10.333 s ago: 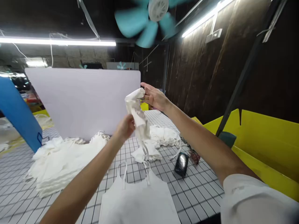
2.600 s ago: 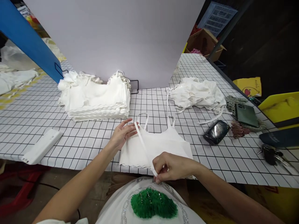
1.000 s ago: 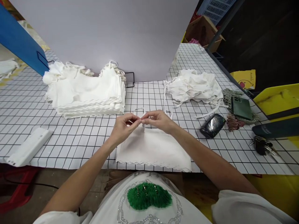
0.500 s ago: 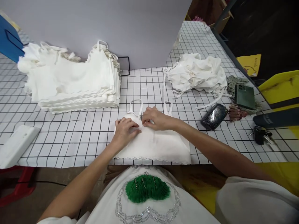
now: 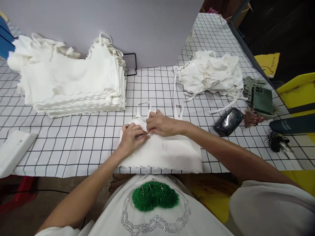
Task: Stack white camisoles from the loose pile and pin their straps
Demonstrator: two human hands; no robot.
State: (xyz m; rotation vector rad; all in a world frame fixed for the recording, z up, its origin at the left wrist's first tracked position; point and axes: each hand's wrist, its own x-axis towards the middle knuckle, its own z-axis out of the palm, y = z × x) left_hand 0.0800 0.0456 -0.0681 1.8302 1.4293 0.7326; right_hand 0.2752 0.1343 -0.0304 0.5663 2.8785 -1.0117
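A white strappy top [image 5: 169, 152] lies flat on the gridded table [image 5: 81, 144], its scalloped hem toward me. My left hand [image 5: 133, 136] and my right hand [image 5: 159, 124] meet at its upper edge, fingertips pinching a thin white strap between them. Two strap loops stick out beyond the hands. A neat stack of white tops [image 5: 71, 82] sits at the far left. A loose heap of white tops [image 5: 211, 73] lies at the far right.
A grey upright board [image 5: 123, 26] stands behind the piles. To the right lie a black glossy case [image 5: 227, 122], a green phone [image 5: 262, 100], a hair clip [image 5: 251, 118], keys [image 5: 277, 142] and a dark flat object [image 5: 292, 125]. A white box [image 5: 14, 152] rests at the left edge.
My hands came down from just above the top onto its upper edge and still pinch the strap. The camera has tilted further down.
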